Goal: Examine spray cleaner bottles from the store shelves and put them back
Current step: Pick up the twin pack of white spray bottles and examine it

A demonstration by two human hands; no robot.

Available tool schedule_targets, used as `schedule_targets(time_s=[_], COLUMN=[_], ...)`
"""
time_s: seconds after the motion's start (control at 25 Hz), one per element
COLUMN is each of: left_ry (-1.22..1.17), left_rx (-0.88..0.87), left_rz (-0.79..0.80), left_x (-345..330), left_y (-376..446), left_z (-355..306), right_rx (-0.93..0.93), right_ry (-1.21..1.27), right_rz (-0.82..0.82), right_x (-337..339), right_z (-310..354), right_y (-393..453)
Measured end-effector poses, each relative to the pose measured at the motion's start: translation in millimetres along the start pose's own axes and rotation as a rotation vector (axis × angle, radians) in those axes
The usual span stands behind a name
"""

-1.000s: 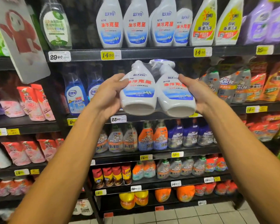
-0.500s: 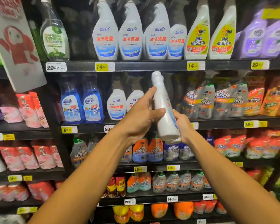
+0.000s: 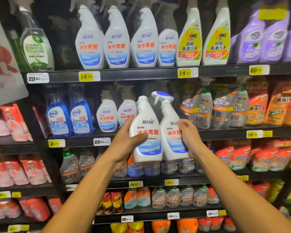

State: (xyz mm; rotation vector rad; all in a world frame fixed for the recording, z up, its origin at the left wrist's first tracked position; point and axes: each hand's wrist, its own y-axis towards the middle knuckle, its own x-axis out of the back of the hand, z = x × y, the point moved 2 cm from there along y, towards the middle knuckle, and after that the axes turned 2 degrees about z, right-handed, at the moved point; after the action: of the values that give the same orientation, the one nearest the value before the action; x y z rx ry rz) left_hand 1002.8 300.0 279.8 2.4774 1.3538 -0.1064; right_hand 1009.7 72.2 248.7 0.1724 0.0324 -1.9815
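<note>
The twin pack of white spray cleaner bottles (image 3: 158, 132) is held upright in front of the middle shelf (image 3: 158, 137), labels facing the camera. The left hand (image 3: 124, 142) grasps its left bottle, thumb across the label. The right hand (image 3: 190, 137) has its fingers curled around the right bottle, just beside the Mr Muscle packs (image 3: 222, 108).

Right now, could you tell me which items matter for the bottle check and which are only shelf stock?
In the job: twin pack of white spray bottles, left hand, right hand.

Just stock: blue glass-cleaner bottles, yellow-label bottles, orange refill pouches.
</note>
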Motion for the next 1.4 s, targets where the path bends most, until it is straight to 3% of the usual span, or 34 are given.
schedule_targets(time_s=[0.4,0.72,0.96,1.4], left_ry=[0.042,0.192,0.397,0.708], left_rx=[0.068,0.09,0.011,-0.142], left_rz=[-0.04,-0.117,-0.247,-0.233], left_x=[-5,14,33,68], left_y=[29,65,119,210], left_z=[49,60,53,62], right_rx=[0.176,0.185,0.289,0.408], right_ry=[-0.087,-0.144,-0.162,-0.309], right_rz=[-0.021,0.145,0.074,-0.119], right_x=[38,36,14,-8], right_z=[-5,-1,6,1], right_y=[11,32,72,144])
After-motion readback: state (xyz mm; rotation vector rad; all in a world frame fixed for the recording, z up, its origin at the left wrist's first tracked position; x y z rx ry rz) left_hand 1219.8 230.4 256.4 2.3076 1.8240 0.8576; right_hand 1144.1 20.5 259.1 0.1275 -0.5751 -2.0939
